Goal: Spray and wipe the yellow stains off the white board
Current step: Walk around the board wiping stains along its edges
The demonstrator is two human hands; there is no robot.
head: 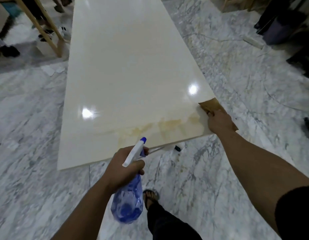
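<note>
A long glossy white board (126, 70) lies flat on the marble floor. Pale yellow stains (167, 124) smear its near end, close to the front edge. My left hand (122, 168) grips a blue spray bottle (128, 203) by its white trigger head, the blue nozzle pointing at the stains from just in front of the board's edge. My right hand (219, 122) presses a brownish-yellow cloth (210, 105) on the board's near right corner, right of the stains.
My sandalled foot (151, 196) stands on the grey marble floor (38, 135) below the bottle. A small dark object (178, 148) lies by the board's front edge. A wooden frame (46, 32) stands far left. People's legs (280, 19) and a cable (210, 37) are far right.
</note>
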